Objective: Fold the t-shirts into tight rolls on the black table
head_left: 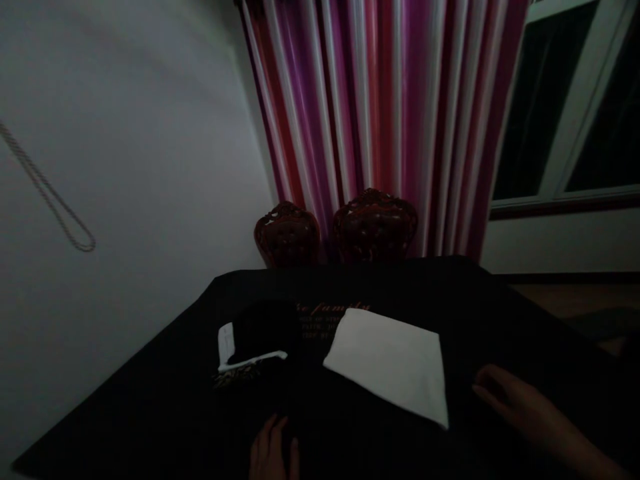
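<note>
Left hand (273, 453): low centre, fingers (276, 437) forward, slightly spread | right hand (517, 397): fingers loosely curled | right forearm (570, 437): bare, slanting from lower right

Single head-worn camera: we look forward and down from close over the black cloth-covered table (165, 400), facing the far purple-red-white striped fabric curtain (385, 100).

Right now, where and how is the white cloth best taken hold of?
Probably by its near right corner, pinched from the right side: the white cloth lies flat on the dark tabletop, that corner juts out as a thin point, and the right hand is beside that edge, apart from it.
</note>
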Demonstrator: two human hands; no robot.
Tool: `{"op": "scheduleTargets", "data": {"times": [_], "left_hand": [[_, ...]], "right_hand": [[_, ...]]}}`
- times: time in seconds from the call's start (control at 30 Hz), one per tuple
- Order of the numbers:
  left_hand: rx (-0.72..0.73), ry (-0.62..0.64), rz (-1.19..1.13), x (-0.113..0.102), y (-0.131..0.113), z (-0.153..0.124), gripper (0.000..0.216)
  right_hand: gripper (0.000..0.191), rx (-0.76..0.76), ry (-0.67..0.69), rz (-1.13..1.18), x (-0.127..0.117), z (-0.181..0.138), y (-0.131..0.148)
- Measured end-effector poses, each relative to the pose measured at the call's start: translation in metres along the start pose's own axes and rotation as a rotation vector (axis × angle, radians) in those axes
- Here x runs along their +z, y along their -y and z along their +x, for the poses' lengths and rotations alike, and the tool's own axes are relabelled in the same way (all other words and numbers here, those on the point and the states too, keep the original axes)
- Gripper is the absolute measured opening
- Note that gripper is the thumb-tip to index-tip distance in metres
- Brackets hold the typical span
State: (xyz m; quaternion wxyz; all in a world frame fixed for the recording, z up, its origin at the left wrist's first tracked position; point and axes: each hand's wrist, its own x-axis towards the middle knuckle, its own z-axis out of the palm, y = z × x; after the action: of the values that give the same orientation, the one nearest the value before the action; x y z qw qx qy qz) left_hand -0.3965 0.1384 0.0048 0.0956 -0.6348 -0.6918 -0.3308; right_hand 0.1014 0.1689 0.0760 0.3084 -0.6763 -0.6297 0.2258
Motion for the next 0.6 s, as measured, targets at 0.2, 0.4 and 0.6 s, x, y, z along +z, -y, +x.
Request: {"op": "scheduleTargets", "data": {"times": [0.2,0.4,0.6], "left_hand": [[0.033,0.328,0.0,-0.019,-0.048,0.062,0.044],[-0.077,0.449,0.043,0.0,-0.066,0.159,0.048],[-0.053,0.478,-0.005,0.001,-0.102,0.133,0.042]], "right_hand": [[0.03,-0.248,0.089,-0.076,0.025,-0.04,0.063],[0.059,-0.257,0.022,-0.003,0.026,-0.051,0.069],[0.076,-0.196,-0.178,0.047,-0.006,-0.032,0.056]]}}
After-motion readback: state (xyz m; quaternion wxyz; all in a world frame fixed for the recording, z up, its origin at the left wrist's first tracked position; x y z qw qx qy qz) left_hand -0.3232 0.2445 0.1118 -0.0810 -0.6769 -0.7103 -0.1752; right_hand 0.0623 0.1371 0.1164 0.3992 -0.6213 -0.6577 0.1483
